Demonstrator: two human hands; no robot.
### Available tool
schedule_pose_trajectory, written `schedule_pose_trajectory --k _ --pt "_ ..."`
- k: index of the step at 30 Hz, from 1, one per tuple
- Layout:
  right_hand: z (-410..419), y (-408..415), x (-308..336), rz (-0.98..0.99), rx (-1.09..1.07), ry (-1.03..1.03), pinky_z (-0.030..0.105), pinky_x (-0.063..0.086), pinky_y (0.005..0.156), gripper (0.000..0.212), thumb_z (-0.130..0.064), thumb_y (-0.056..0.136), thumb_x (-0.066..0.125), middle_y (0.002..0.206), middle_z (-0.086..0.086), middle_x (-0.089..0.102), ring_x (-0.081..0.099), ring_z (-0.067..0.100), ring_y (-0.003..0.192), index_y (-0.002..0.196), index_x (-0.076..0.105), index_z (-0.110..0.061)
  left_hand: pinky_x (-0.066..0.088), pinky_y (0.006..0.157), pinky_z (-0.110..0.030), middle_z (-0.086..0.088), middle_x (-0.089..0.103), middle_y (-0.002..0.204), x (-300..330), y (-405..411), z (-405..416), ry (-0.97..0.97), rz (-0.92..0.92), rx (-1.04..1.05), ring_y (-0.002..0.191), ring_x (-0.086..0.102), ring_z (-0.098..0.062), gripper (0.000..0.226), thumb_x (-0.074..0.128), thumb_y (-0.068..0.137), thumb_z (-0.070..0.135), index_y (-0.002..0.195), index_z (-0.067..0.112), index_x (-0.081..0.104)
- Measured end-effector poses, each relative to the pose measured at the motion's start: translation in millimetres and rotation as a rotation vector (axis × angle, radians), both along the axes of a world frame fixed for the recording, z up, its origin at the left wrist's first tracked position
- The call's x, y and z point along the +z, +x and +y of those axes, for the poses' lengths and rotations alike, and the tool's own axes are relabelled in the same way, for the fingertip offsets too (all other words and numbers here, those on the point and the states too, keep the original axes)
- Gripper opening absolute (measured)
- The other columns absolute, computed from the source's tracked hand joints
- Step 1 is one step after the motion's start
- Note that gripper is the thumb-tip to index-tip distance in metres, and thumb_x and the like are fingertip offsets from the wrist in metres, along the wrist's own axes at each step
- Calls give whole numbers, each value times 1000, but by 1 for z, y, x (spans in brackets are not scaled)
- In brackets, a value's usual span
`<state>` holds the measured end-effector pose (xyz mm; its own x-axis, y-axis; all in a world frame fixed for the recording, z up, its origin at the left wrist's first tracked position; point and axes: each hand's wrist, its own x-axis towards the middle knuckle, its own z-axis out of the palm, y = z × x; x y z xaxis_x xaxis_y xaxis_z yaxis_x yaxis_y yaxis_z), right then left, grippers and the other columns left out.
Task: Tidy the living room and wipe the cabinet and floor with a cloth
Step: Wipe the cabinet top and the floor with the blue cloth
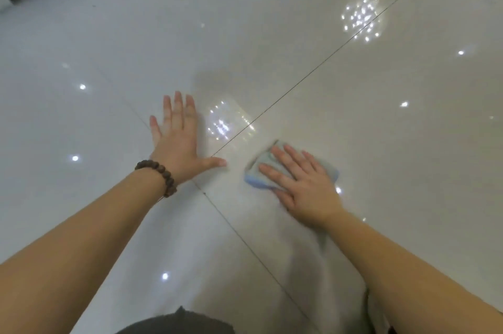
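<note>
We pressed our right hand (304,184) flat on the blue cloth (261,170), fingers spread a little, on the shiny floor (381,143). Our left hand (177,137) lay flat on the floor just beside it, fingers close together, thumb out.

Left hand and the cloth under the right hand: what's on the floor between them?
Only bare glossy tile: a dark grout line runs through the gap between the left hand and the cloth, beside a light reflection. Head view shows it.
</note>
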<state>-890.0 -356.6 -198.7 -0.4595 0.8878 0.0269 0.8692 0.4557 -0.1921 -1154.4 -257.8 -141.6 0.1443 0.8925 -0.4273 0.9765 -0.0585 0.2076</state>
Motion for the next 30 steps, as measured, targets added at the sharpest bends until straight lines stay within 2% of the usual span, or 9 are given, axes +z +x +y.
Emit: schedule_pose_trajectory --k 2,5,6,10,12,14,17,22,30 --pt "13 18 -3 -34 -127 3 44 24 113 48 -40 93 43 154 1 30 27 24 142 142 40 -37 -11 115 -53 -10 -26 157 -1 -53 -42 -24 45 170 143 -28 -25 142 51 52 86 149 11 -21" --pt "-1 -43 -4 73 -785 37 50 28 110 51 -35 91 45 153 11 33 28 31 141 142 43 -30 -6 116 -57 -15 -20 158 -10 -102 -94 -64 108 379 145 -23 -27 140 42 53 89 150 6 -16" --pt "-16 -81 -4 81 -819 34 51 27 110 55 -32 88 47 153 11 32 26 32 142 143 42 -29 -4 116 -58 -16 -19 158 -15 -110 -107 -78 117 407 145 -23 -27 139 39 54 91 150 5 -15" --pt "-69 -163 -3 87 198 -11 47 23 114 55 -31 87 54 155 3 30 23 27 144 141 44 -34 -9 116 -53 -13 -20 158 -39 -127 -130 -42 73 400 145 -22 -25 136 23 56 97 150 7 -17" --pt "-33 -147 -5 19 442 3 46 22 114 52 -34 89 49 155 1 30 25 24 143 141 43 -37 -12 116 -51 -11 -22 158 -43 -129 -132 -12 37 401 145 -25 -23 131 24 57 93 149 10 -20" --pt "13 -133 -10 -17 204 7 47 22 113 51 -36 91 43 155 2 30 26 25 143 141 41 -37 -13 117 -50 -10 -23 158 -43 -132 -134 17 10 401 144 -25 -22 128 33 64 90 149 11 -20" --pt "29 -149 -2 103 -473 -31 52 24 111 50 -35 93 41 155 7 29 23 28 143 143 39 -33 -11 117 -50 -10 -24 158 -43 -133 -135 25 -9 390 144 -25 -22 120 40 74 82 149 10 -20" --pt "-79 -203 1 35 35 -80 50 20 113 58 -35 90 44 158 4 23 16 27 146 147 34 -33 -11 117 -51 -11 -23 157 -47 -141 -139 77 -48 459 145 -24 -24 108 17 73 80 148 14 -22" --pt "56 -313 -5 69 -28 -101 49 20 114 55 -31 89 52 156 1 26 18 25 144 142 39 -36 -10 115 -57 -12 -17 159 -51 -222 -119 161 138 763 146 -21 -25 92 26 90 69 153 11 -8"
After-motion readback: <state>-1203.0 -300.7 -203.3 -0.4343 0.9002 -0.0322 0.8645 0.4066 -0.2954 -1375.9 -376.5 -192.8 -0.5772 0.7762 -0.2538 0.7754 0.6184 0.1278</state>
